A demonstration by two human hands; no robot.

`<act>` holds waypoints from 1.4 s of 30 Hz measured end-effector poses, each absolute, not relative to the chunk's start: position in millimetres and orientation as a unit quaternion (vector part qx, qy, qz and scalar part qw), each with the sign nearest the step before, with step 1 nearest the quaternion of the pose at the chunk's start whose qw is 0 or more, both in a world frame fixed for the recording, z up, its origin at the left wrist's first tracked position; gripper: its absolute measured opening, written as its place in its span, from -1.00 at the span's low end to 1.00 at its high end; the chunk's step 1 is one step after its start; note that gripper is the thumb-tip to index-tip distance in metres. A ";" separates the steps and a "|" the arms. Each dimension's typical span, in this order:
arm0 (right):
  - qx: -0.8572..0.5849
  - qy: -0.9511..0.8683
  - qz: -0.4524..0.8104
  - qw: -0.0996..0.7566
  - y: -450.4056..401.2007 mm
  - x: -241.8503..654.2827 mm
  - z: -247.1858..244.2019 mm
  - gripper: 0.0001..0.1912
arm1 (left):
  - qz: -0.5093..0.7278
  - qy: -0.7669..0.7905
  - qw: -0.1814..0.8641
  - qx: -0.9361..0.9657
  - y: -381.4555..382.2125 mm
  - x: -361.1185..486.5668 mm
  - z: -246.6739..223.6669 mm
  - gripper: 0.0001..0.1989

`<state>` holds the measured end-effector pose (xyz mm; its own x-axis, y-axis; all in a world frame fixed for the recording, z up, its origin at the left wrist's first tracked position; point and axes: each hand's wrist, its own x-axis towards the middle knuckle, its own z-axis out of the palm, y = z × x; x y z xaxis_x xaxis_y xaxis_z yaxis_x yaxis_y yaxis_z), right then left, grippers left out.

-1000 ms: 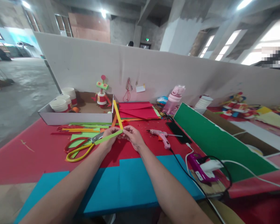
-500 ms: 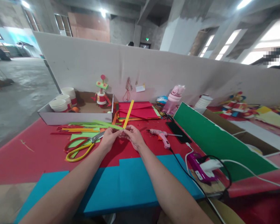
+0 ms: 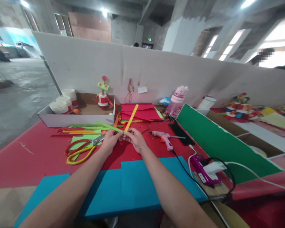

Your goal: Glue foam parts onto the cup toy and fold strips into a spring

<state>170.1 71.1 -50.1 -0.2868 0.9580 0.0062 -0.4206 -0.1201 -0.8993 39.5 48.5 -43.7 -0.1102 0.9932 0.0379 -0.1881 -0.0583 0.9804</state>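
My left hand [image 3: 112, 139] pinches a green paper strip [image 3: 110, 126] near its end, and the strip runs up and to the left. My right hand [image 3: 135, 138], closed too, grips a yellow paper strip [image 3: 132, 117] at its lower end, where the two strips meet at an angle. The fingertips of both hands almost touch and hide how the ends are joined. Left of my hands lie scissors [image 3: 85, 147] with red and yellow handles, on light green paper [image 3: 76, 139]. A pink glue gun [image 3: 165, 138] lies to the right.
A box [image 3: 76, 120] with paper cups and a paper robot figure stands at the back left. Red paper sheets [image 3: 142, 110] lie behind my hands. On the right are a phone [image 3: 180, 134], a purple power strip [image 3: 205, 174] with cables and a green-sided box [image 3: 218, 142]. Blue boards [image 3: 142, 186] lie in front.
The yellow strip has tilted slightly further to the right and sits a little lower. Both hands stay nearly in place, still pinching the strips.
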 end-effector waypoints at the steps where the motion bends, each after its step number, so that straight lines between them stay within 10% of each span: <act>1: -0.313 -0.429 0.679 0.507 71.2 170.1 -50.1 -0.64 | 0.582 0.460 0.511 0.435 47.9 39.9 -42.7 -0.72; 42: -0.307 -0.450 0.667 0.508 71.9 167.6 -52.3 -0.62 | 0.598 0.451 0.465 0.472 51.3 37.9 -49.1 -0.70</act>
<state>167.6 71.9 -52.3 -0.2944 0.9545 0.0473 -0.4021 -0.0788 -0.9122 37.9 51.3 -49.1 -0.1217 0.9820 0.1442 -0.1301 -0.1598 0.9785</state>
